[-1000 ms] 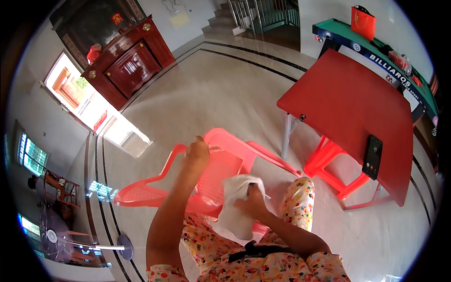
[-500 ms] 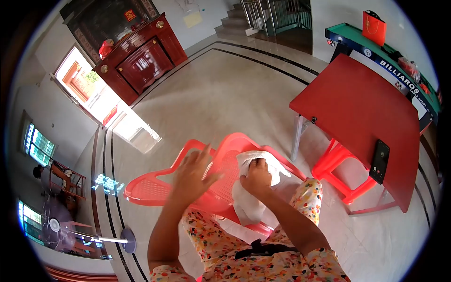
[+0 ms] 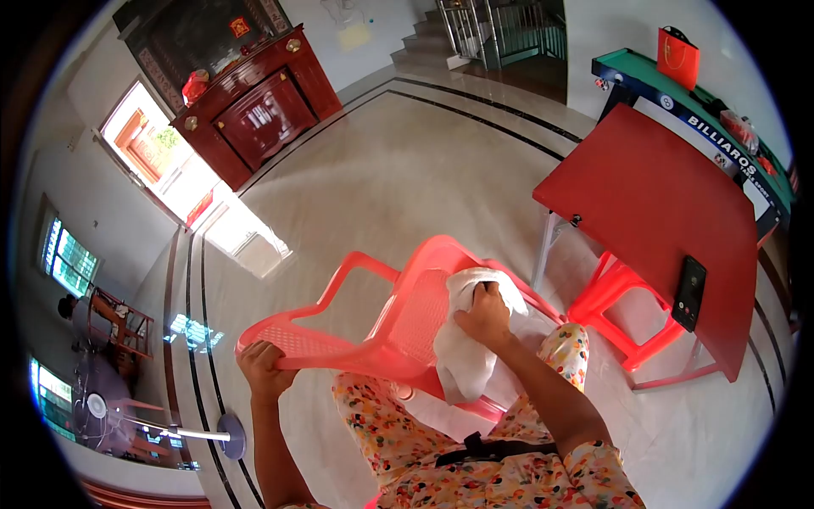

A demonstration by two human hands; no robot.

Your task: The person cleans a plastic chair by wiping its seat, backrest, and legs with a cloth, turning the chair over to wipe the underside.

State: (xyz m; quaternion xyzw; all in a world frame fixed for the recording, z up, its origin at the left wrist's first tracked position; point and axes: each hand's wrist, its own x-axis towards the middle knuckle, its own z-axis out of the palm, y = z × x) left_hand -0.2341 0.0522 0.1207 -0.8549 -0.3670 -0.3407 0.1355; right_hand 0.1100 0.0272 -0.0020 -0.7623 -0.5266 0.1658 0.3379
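Note:
A pink-red plastic chair [image 3: 398, 318] with a perforated pattern lies tilted in front of my knees. At its left end, the fingers of my left hand [image 3: 264, 369] wrap over the chair's rim. My right hand [image 3: 486, 316] is closed on a white cloth [image 3: 464, 360], pressed against the chair's right part. The cloth bunches under my fingers and hangs down towards my lap. Part of the chair is hidden behind the cloth and my right forearm.
To the right stands a red folding table [image 3: 653, 204] with a black phone [image 3: 689, 293] on it and a red plastic stool [image 3: 623, 314] beneath. A billiards table [image 3: 695, 119] is behind it. A fan [image 3: 97, 405] stands left; a red cabinet [image 3: 263, 110] is at the back.
My left hand has moved left and down from above the chair and now grips its left end. My right hand and the cloth have shifted slightly right, and the chair has turned a little.

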